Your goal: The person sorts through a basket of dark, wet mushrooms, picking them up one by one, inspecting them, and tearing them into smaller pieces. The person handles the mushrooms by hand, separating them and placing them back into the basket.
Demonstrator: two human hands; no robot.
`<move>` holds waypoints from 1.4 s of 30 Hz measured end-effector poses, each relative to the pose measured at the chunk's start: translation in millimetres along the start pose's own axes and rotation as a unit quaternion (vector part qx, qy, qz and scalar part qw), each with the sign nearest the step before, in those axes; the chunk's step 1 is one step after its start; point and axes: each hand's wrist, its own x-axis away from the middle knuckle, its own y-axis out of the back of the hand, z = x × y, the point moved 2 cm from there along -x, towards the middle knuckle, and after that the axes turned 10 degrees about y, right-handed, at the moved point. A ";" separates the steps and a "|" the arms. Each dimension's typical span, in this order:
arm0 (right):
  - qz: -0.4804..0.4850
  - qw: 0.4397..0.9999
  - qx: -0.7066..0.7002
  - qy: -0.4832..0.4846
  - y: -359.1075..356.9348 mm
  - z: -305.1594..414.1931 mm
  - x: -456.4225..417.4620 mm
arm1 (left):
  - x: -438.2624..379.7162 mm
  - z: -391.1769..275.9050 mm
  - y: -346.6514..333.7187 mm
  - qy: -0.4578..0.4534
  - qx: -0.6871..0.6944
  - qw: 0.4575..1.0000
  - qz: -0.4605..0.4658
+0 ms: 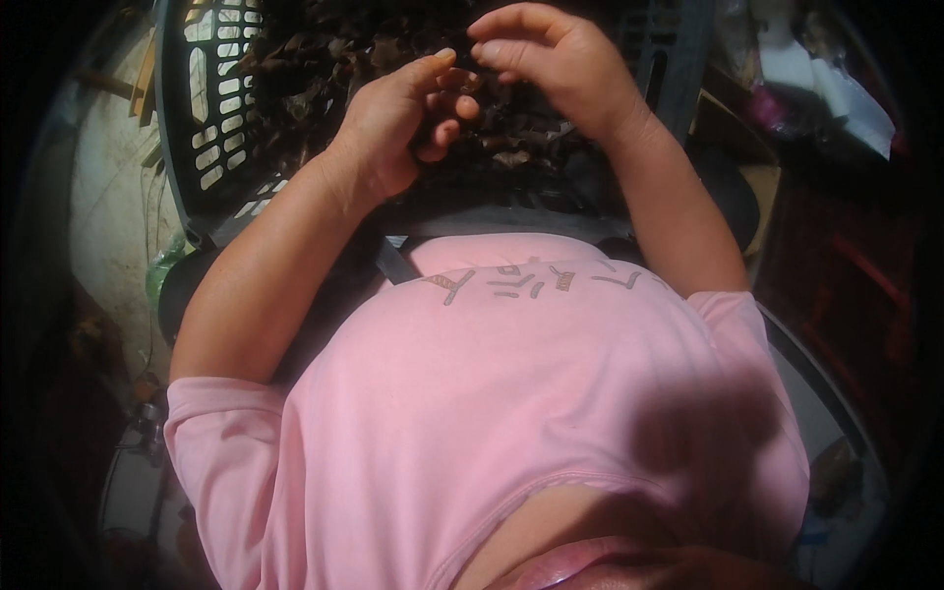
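In front of me stands a dark plastic crate (pixel 509 221) with slotted walls. Dark brown, crinkled pieces (pixel 317 103), which look like wood ear fungus, fill much of it. My left hand (pixel 387 122) is over these pieces, its fingers curled and its thumb pointing towards the other hand. Facing it from the right is my right hand (pixel 568 70), bent at the wrist, with thumb and forefinger close together. A small gap separates the two hands. Against the dark heap I cannot tell whether either one pinches a small piece.
The crate's left slotted wall (pixel 221 110) rises beside my left forearm. A green plastic bag (pixel 164 269) lies by its near left corner. To the right are a cardboard box (pixel 759 199) and some white plastic wrapping (pixel 833 88). Pale, stained ground (pixel 110 206) shows at the left.
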 end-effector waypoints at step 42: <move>0.094 0.883 0.410 -0.208 71.8 -118.3 -42.7 | 56.6 -43.4 8.8 -0.110 -0.097 0.989 -0.012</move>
